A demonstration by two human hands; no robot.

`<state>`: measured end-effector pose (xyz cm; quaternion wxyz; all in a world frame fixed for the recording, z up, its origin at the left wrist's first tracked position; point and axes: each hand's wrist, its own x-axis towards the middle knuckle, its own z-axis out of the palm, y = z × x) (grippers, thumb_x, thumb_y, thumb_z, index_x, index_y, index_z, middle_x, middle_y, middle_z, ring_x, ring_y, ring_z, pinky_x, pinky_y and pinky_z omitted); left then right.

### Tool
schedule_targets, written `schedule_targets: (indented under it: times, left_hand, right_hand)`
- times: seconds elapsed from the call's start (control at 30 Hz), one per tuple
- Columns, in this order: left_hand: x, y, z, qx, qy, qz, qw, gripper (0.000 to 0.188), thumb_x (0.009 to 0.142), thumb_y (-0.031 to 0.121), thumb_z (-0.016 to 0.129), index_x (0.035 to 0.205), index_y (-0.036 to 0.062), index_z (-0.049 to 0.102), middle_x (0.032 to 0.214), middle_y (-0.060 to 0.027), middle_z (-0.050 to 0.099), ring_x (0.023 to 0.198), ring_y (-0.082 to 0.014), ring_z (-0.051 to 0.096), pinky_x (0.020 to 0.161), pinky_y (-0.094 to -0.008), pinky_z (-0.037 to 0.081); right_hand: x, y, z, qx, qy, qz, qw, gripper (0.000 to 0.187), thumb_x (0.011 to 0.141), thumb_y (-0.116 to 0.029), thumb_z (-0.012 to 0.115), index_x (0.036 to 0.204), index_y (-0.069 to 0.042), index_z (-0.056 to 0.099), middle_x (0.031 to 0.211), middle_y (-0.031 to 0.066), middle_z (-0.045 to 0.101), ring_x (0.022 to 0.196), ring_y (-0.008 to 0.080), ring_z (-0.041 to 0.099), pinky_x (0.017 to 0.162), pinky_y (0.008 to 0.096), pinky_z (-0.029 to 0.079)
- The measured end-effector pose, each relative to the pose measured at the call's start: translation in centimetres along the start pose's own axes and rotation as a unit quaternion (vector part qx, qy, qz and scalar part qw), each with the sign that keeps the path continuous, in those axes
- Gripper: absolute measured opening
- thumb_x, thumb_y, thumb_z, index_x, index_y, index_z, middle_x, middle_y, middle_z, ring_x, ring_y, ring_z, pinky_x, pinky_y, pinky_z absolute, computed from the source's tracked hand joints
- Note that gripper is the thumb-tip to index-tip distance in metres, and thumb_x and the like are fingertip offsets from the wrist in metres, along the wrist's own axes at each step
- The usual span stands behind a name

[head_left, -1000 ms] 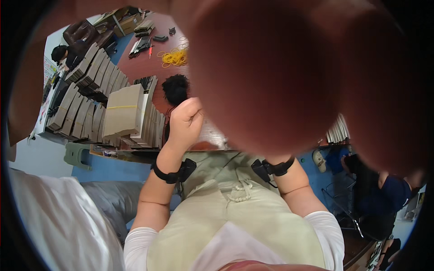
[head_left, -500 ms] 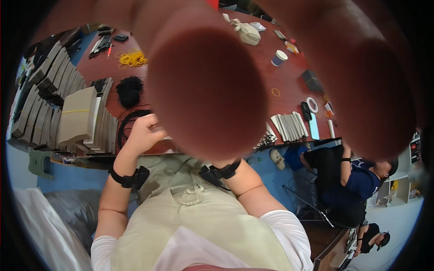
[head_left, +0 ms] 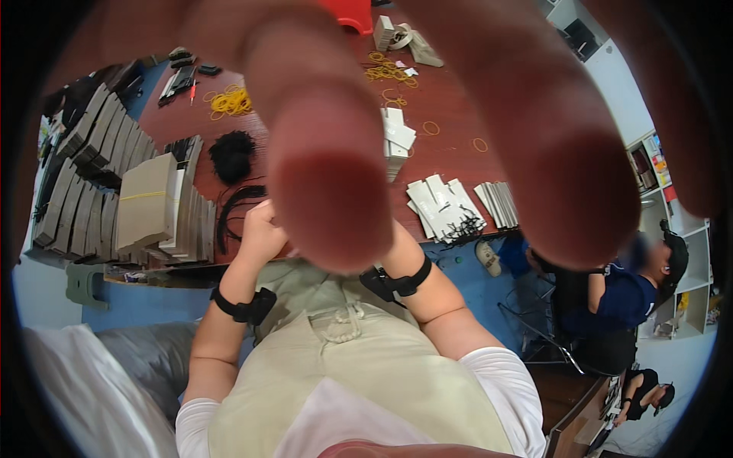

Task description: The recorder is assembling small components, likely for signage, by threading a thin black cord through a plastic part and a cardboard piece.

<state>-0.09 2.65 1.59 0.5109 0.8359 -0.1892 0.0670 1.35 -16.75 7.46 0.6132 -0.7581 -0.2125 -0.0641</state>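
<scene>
My left hand [head_left: 262, 233] is at the table's front edge, its fingers bent inward. Its fingertips and whatever they hold are hidden behind a large blurred fingertip [head_left: 332, 206] close to the lens. That same fingertip covers most of my right hand; only my right wrist [head_left: 406, 256] and forearm show. Whose blurred fingers these are I cannot tell. Black cords [head_left: 233, 217] lie beside my left hand, with a black stringy bundle [head_left: 231, 155] beyond. To the right of my hands lie fanned white cards [head_left: 437, 204] with black strings at their near ends.
Stacked grey-brown card pieces [head_left: 145, 202] crowd the table's left side. Yellow rubber bands [head_left: 230, 101] lie farther back. A white stack [head_left: 397, 141] stands mid-table; another row of white cards [head_left: 500, 204] is at right. A seated person [head_left: 622, 286] is on the right.
The view has shifted, bringing the white stack and fanned cards out from behind the blurred fingers. Those fingers now cover less of the table's middle. My hands stay close together at the table edge.
</scene>
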Motion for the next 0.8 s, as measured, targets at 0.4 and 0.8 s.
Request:
schedule_targets:
  times: [0.4,0.8]
  left_hand:
    - [-0.4,1.0,0.4,-0.258,-0.003,-0.075,0.963,0.045,0.068,-0.008,0.073,0.111,-0.0039,0.060,0.106,-0.0062,0.059,0.095,-0.0105,0.057,0.082,-0.0247,0.051]
    - [-0.4,-0.4,0.0,-0.204,-0.006,-0.100,0.974,0.045,0.070,-0.005,0.072,0.113,0.0012,0.061,0.111,-0.0101,0.058,0.095,-0.0158,0.060,0.080,-0.0275,0.054]
  right_hand:
    - [-0.6,3.3,0.8,-0.303,0.008,-0.038,0.952,0.024,0.074,-0.004,0.058,0.098,-0.004,0.062,0.080,0.0177,0.064,0.071,0.0317,0.062,0.062,0.0366,0.051]
    - [1.4,4.7,0.6,0.366,-0.106,0.074,0.922,0.012,0.091,-0.010,0.050,0.101,-0.005,0.053,0.066,-0.0034,0.041,0.053,0.0049,0.032,0.047,0.0205,0.027]
